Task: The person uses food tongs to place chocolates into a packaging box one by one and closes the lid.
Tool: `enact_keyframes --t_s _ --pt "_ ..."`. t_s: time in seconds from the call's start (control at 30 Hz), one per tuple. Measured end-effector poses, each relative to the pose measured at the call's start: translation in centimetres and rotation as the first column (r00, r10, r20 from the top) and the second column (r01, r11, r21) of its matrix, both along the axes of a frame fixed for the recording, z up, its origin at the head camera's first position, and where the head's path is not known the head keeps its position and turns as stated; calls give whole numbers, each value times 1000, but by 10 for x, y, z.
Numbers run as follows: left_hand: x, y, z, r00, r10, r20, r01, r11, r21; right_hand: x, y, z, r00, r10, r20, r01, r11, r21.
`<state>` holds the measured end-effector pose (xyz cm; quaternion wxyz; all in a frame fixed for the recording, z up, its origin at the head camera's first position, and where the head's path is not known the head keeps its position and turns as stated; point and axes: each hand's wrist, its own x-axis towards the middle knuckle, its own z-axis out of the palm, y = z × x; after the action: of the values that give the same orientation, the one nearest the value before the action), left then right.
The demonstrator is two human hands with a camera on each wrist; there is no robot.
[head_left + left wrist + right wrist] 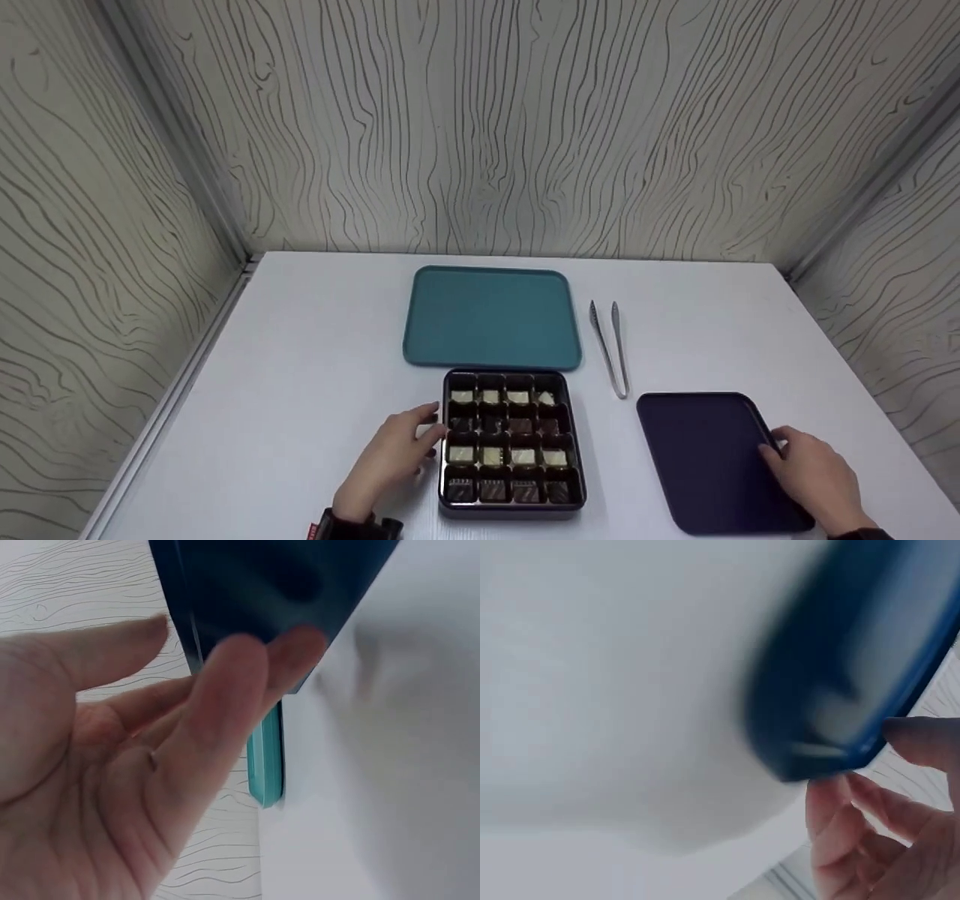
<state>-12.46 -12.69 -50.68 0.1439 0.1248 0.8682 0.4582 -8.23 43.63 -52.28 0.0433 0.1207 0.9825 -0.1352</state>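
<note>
A dark box [514, 513] of chocolates stands at the table's near middle, its compartments holding rows of white and dark pieces. My left hand [397, 448] is at the box's left side with fingers loosely extended; the left wrist view shows the hand [135, 742] in front of the box wall [262, 592], and I cannot tell whether it touches. Off to the right, my right hand [817, 474] pinches the right edge of a dark blue lid [712, 465]. In the right wrist view, thumb and fingers grip the lid [802, 712] near a corner, partly blurred.
Behind the box lies a teal tray [491, 319]. Metal tongs [611, 352] lie with their tips apart to the tray's right. The white table [300, 360] meets patterned walls [480, 127] at the back and sides.
</note>
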Motion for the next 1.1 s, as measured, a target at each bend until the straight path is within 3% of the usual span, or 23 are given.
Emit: enact_keyframes --t_s 0.1,0.27,0.5,0.63,0.77,0.87,1.0,1.1 --pt "1 -2 5 998 52 -38 -52 999 -10 2 0 -7 999 1 -45 -1 1000 -10" --pt "4 0 17 990 109 -84 -105 993 49 3 4 -9 996 5 -85 -10 999 -52" --pt "10 11 31 968 147 -205 -134 988 74 13 2 5 987 -77 -142 51 982 -180" --pt "14 19 35 943 162 -291 -139 985 100 13 -18 22 978 -173 -115 132 945 -301" --pt "21 26 35 908 168 -383 -132 984 118 3 -55 40 975 -218 -43 174 872 -458" --pt "27 33 33 862 126 -492 -89 991 98 -2 -89 51 978 -208 -27 155 806 -570" --pt "32 42 31 754 12 -657 -16 1000 0 -9 -135 62 981 -187 -52 99 712 -695" --pt "34 46 31 694 -46 -719 7 998 -57 -14 -164 64 982 -172 -74 56 647 -760"
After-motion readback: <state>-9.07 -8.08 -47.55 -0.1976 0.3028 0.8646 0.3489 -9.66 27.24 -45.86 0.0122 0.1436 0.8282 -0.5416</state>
